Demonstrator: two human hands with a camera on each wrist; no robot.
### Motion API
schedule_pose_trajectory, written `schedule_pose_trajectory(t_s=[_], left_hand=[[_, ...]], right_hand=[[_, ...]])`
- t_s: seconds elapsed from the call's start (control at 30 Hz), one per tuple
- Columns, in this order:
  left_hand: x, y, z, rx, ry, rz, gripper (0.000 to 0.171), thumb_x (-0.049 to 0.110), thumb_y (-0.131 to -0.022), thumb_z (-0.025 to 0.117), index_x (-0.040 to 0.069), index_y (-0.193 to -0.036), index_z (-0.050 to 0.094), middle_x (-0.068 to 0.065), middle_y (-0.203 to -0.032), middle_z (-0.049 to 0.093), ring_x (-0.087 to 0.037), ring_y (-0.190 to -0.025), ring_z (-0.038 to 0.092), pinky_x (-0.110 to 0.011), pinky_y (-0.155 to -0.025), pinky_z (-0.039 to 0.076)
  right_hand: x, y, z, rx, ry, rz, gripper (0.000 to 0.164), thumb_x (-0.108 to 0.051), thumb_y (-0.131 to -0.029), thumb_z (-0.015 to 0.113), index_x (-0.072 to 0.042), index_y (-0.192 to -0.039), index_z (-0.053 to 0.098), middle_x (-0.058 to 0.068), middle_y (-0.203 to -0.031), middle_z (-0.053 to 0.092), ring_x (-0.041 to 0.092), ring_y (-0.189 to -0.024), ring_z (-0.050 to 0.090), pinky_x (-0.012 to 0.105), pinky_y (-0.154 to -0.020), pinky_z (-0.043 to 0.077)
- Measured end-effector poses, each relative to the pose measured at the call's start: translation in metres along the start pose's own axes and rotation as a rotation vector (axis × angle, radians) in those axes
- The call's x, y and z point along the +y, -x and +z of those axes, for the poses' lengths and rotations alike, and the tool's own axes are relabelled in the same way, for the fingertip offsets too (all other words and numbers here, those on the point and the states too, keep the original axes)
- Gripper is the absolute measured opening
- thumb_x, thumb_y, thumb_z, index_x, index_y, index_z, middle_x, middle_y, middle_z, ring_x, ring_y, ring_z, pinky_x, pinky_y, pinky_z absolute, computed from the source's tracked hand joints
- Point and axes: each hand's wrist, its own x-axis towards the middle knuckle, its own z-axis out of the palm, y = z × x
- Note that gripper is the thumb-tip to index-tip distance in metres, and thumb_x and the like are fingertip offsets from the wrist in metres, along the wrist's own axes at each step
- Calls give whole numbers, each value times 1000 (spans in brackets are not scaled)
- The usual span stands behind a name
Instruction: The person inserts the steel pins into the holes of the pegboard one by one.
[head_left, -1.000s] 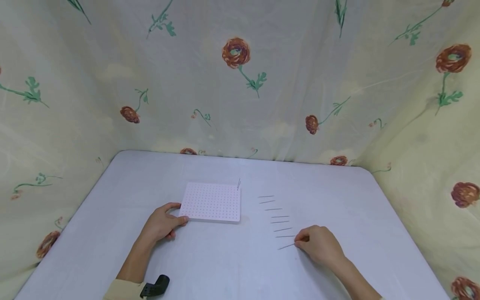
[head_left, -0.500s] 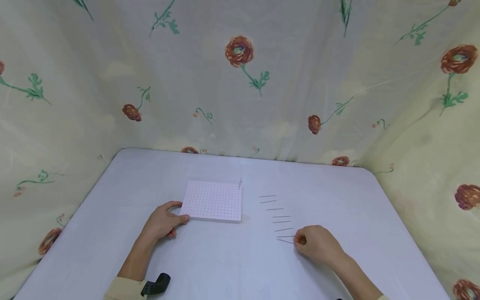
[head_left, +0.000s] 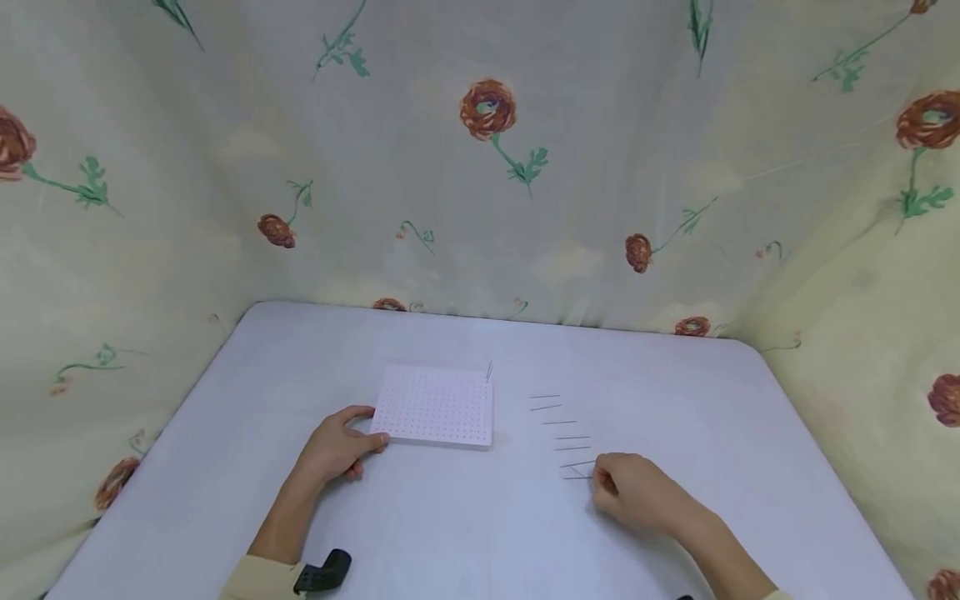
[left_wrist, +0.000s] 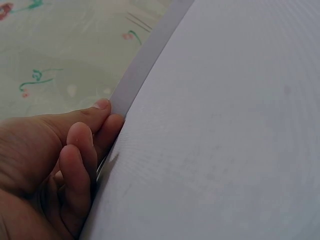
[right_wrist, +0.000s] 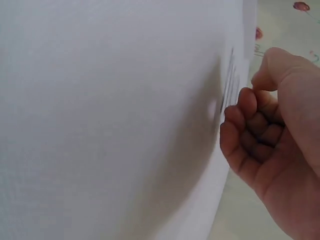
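Note:
A white pegboard (head_left: pixel 433 406) with rows of small holes lies on the table. Two thin metal pins (head_left: pixel 490 372) stand at its far right corner. My left hand (head_left: pixel 335 446) holds the board's near left corner, thumb at the front edge and index finger along the left side. In the left wrist view its fingers (left_wrist: pixel 82 135) sit at the board's edge. To the right, several thin pins (head_left: pixel 573 437) lie in a loose column. At the near end of that column my right hand (head_left: pixel 633 492) pinches a pin between thumb and index finger, mostly hidden by the fingers.
A white cloth covers the table (head_left: pixel 450 533). Floral curtains (head_left: pixel 555 233) hang behind its far edge and along both sides. A dark band (head_left: pixel 324 572) is on the left wrist by the sleeve.
My right hand has lifted the nearest pin from its place, turned it, and moved slightly toward the rest of the column. The left hand keeps its hold on the pegboard.

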Motion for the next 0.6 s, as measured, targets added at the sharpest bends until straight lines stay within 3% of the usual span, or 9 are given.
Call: schedule_pose_trajectory(t_s=[0.23,0.6], left_hand=[[1,-3,1,14,-6,12,66,23,-90,78,8,-147,49,-2,-78,75,-11,-41,50,-23,-44,43],[1,2,3,5,-8,15,66,23,-91,78,8,-148,49,-2,-79,75,-10,-41,51,-22,-44,43]], right_hand=[[-3,-1,-14,94,-143,15,16,-2,-84,62,-16,-82,54,-8,-69,51,2,-63,45,21,-57,40],[-12,-18,-25,257,-307,96,8,-4,-90,66,-11,-92,64,-3,-84,66,9,-78,60,23,-71,50]])
